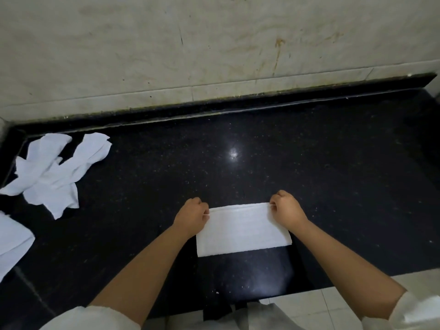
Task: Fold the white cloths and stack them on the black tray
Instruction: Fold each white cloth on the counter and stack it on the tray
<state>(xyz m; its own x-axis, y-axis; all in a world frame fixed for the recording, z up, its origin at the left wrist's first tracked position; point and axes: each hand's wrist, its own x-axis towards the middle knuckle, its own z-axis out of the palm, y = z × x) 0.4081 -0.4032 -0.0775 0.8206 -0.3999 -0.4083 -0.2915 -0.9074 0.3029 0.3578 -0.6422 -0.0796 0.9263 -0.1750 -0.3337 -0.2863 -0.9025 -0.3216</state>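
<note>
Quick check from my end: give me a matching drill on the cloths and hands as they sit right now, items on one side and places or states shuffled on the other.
Items:
1. folded cloth
2. crumpled cloths
3. flat cloth
4. left hand

Places or states:
A. cut off by the left edge of the view
B. in a loose heap at the far left of the counter
C. pinches the left far corner of a cloth
D. held at both far corners, near the front edge

Pairs: 1-D, 2-B, 3-A, 4-C. The right hand pinches the other corner.
</note>
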